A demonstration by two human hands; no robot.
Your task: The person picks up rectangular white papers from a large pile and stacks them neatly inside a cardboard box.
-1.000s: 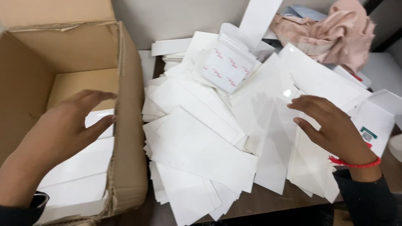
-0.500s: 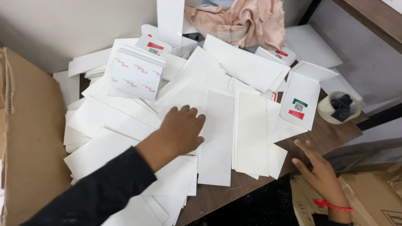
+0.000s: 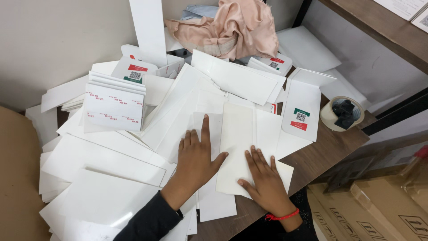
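Observation:
My left hand [image 3: 197, 157] lies flat, fingers spread, on a heap of white flat cardboard sheets [image 3: 133, 147] that covers the wooden table [image 3: 321, 151]. My right hand [image 3: 264, 176], with a red thread at the wrist, presses palm down on a white sheet [image 3: 240, 134] near the table's front edge, right beside the left hand. Neither hand grips anything. A stack of white sheets with red markings [image 3: 115, 108] stands to the upper left of the hands.
A pink cloth [image 3: 232, 27] is bunched at the back by the wall. A tape roll [image 3: 342, 113] sits at the table's right edge. White labelled boxes [image 3: 303, 111] lie near it. A brown carton wall [image 3: 18, 178] is at left, brown cartons [image 3: 392, 205] on the floor at right.
The view has swung right, away from the open carton. My left hand came out of the carton onto the sheets; my right hand dropped below the table edge, then returned beside it.

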